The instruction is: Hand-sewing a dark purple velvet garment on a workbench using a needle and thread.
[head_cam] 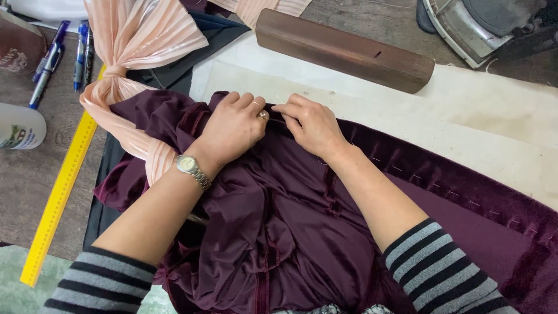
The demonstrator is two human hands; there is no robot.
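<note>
A worn, grey-brown wooden tabletop [23, 180] fills the view, lit evenly from above. A cream padded cloth [476, 116] covers its right half — stained in places. A long brown wooden block [343, 49] lies near the far edge, a yellow ruler [61, 192] runs along the left, and several pens [81, 52] sit at the top left. Greenish floor [11, 285] shows below.

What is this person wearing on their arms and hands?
Both forearms are bare below pushed-up sleeves striped grey and black. The left hand has a silver metal-band wristwatch with a pale dial, and a ring on one finger. The right hand shows no jewellery.
</note>
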